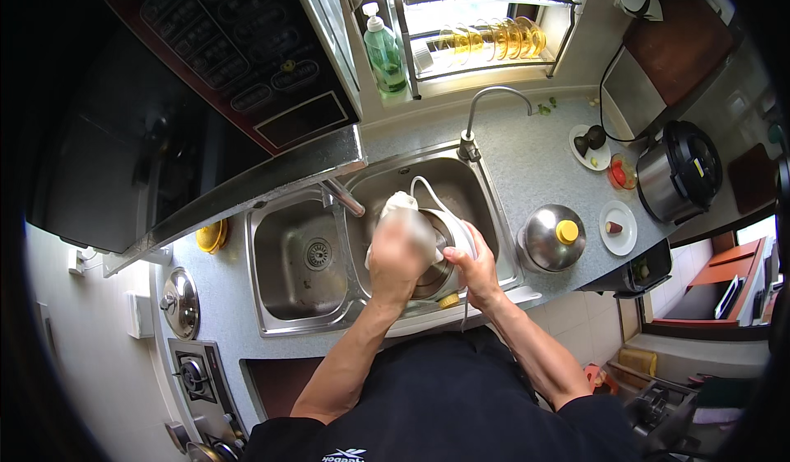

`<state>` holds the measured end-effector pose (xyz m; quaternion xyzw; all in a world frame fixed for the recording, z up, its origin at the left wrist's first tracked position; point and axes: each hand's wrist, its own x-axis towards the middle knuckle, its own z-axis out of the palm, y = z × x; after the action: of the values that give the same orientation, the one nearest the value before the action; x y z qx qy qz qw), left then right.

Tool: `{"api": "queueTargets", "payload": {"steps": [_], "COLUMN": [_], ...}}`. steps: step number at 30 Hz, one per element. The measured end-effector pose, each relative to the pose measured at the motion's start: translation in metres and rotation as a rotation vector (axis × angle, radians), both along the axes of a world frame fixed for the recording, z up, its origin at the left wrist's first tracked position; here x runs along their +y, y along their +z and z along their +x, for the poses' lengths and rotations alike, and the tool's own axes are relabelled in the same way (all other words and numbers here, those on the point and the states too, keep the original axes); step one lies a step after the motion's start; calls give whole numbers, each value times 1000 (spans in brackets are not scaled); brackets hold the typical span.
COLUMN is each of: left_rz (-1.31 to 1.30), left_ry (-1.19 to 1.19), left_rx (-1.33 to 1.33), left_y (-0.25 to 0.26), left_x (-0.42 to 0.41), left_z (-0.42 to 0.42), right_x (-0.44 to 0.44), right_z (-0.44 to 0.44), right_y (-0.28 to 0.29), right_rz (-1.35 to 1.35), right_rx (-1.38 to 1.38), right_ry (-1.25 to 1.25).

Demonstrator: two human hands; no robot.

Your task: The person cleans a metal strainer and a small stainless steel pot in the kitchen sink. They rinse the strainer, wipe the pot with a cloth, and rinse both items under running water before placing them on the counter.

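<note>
Over the right basin of a steel double sink [494, 178], my right hand [480, 271] grips a white-rimmed appliance part [460, 227] with a steel inside and a pale curved handle or cord; its exact kind is unclear. My left hand [398, 258], blurred at the fingers, is closed on a white cloth [400, 201] at the left side of this part. A small yellow cap or knob [449, 301] shows just below the steel. The chrome tap [345, 198] lies left of my left hand.
A lidded steel pot with a yellow knob [558, 238] stands right of the sink. Beyond it are a white plate [618, 243], a plate of dark items [581, 158] and an electric pressure cooker [669, 172]. A thin gooseneck tap [471, 113] rises behind. A microwave-like appliance [247, 61] overhangs the left.
</note>
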<state>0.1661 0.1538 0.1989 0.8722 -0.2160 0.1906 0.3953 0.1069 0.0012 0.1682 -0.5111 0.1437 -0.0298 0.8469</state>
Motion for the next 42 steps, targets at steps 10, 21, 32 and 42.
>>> {"api": "queueTargets", "payload": {"steps": [10, 21, 32, 42], "left_rz": [-902, 87, 95, 245], "left_ry": [-412, -304, -210, -767], "left_rx": [967, 215, 65, -108], "left_y": [-8, 11, -3, 10], "left_x": [-21, 17, -7, 1], "left_z": [-15, -17, 14, 17], "right_x": [-14, -18, 2, -28], "right_z": [1, -4, 8, 14], "right_y": [7, 15, 3, 1], "right_rz": [-252, -158, -203, 132], "right_rx": [-112, -104, -145, -44], "right_ry": [4, -53, -117, 44]}}
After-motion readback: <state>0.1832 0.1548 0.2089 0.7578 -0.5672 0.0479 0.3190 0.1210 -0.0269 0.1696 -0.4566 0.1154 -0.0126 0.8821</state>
